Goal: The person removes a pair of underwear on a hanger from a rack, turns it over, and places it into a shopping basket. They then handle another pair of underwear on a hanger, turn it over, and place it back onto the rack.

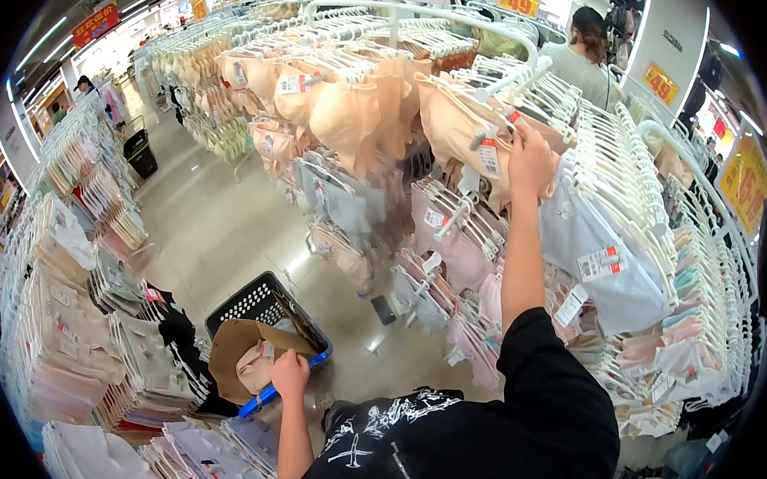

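My left hand [290,375] is closed round the blue handle [261,400] of a black shopping basket [242,312]. Inside the basket sits a brown cardboard box or bag [228,365] with a beige garment [255,367] in it. On the right, my right hand [532,165] reaches up to the hanging rail, its fingers pinched at the upper edge of a beige bra [453,127], close by a white-and-red price tag [488,157]. The exact grip is partly hidden by the fingers. A pale blue garment [601,258] with a tag hangs beside my right forearm.
Racks of bras on white hangers [614,164] stand ahead and right; folded-looking hanging garments [63,328] line the left. A black bin-like basket [141,154] stands on the tiled aisle [222,215]. A person in a striped top [576,72] is behind the rail. Yellow price signs [662,82] hang above.
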{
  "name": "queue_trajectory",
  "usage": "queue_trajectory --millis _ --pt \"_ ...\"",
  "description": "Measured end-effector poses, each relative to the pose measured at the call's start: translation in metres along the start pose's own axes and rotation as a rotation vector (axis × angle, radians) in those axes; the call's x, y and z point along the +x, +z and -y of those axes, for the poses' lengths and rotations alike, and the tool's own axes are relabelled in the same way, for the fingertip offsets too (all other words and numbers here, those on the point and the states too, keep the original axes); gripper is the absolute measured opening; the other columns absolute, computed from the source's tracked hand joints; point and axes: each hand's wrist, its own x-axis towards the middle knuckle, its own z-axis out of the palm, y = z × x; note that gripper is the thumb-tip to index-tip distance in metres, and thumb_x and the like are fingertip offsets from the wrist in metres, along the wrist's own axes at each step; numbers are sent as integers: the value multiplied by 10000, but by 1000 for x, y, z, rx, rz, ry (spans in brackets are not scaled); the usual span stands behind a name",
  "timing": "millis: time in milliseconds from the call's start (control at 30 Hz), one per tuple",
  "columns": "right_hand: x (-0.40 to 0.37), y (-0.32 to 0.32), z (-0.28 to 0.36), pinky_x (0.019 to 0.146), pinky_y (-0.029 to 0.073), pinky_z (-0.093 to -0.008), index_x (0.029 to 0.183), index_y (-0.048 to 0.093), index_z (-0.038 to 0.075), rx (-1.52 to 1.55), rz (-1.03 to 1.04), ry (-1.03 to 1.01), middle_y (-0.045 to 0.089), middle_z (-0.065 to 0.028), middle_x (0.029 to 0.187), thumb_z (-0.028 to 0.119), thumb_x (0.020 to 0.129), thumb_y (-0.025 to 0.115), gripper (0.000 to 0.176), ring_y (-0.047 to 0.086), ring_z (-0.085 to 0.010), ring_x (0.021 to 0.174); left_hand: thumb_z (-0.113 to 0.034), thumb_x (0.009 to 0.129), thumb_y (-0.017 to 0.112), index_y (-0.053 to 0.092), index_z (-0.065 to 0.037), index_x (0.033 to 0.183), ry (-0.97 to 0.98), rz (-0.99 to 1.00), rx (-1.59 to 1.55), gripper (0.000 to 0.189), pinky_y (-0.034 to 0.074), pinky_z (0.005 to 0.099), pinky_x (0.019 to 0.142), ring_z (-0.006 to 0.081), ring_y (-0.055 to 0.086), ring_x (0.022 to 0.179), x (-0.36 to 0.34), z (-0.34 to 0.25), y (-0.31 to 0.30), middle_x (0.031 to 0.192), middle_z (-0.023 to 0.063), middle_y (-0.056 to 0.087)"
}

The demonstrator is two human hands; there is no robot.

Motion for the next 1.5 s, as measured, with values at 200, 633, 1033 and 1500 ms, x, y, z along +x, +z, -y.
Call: queue_trajectory --millis 200,633,1033,1500 --pt "-13 -8 4 735 357 -330 898 635 121 177 120 -177 617 -33 831 194 805 531 158 565 -191 813 -149 703 541 513 -63 650 -30 27 -15 105 454 391 513 290 561 572 0 0 3 620 112 563" --pt "-13 -19 6 627 412 -320 858 645 124 230 -100 -396 602 -28 756 142 768 586 109 567 -202 702 -160 706 541 507 -60 639 -17 33 -37 125 444 399 513 296 556 576 0 3 7 623 115 560" --pt "-5 25 -29 641 438 -393 938 632 158 -141 148 -40 617 -44 817 236 809 505 197 591 -258 758 -170 710 541 510 -64 641 -9 8 -40 130 441 396 508 292 553 570 -1 1 4 612 108 554" --pt "-47 -26 9 668 385 -344 857 618 112 340 -52 -630 575 -14 739 124 696 609 162 539 -195 694 -130 716 559 564 -50 875 -63 106 -282 179 443 381 665 308 554 780 8 -15 -21 819 134 575"
